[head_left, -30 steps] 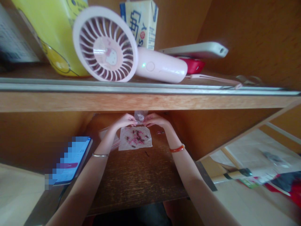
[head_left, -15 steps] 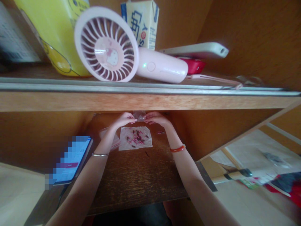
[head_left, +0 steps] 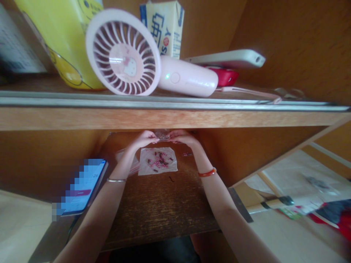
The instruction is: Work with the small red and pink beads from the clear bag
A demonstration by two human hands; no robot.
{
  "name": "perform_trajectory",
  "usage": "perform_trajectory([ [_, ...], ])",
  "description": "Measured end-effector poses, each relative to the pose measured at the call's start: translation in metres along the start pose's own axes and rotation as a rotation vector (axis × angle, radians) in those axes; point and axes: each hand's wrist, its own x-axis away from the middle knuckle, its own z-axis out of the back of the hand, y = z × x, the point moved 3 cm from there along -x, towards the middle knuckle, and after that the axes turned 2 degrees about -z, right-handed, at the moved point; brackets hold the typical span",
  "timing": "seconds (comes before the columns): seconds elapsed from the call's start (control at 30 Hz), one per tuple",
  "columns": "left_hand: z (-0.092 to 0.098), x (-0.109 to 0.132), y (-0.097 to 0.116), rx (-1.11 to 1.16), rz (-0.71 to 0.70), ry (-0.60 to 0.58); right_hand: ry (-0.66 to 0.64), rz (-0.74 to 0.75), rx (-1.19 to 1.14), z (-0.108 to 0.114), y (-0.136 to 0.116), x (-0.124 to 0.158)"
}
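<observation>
Dark-grained wooden worktop beneath a wooden shelf, inside an orange-brown wooden nook. Two bare hands close together near the far edge of the worktop: left hand and right hand, the fingers of both pinched together on one small clear plastic bag. Directly below the bag and just in front of the hands, one white paper sheet, with a scatter of pink beads and dark bits on it, too small to count. Just right of the sheet, a few more small beads; nearer the front, one dark fleck. Under the left wrist, one clear plastic wrapper. One thin metal bangle on the left wrist, one orange-red bangle on the right. Near the worktop's left edge, one smartphone, its screen pixelated. Up on the shelf, one pink handheld fan, one drink carton, one yellow container.
</observation>
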Motion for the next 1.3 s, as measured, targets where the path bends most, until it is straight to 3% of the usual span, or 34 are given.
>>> perform_trajectory([
  [0.37,-0.003,0.0,0.007,0.108,0.005,-0.046,-0.005,0.018,-0.005,-0.001,-0.008,0.005],
  [0.67,-0.001,-0.001,0.006,0.171,-0.054,0.004,-0.049,-0.032,-0.041,-0.004,-0.01,0.007],
  [1.07,0.0,0.001,0.014,0.169,-0.096,0.007,0.011,0.06,0.022,-0.004,-0.015,0.01],
  [1.3,-0.004,-0.002,0.01,0.216,-0.08,-0.027,-0.042,0.115,0.053,-0.004,-0.014,0.009],
])
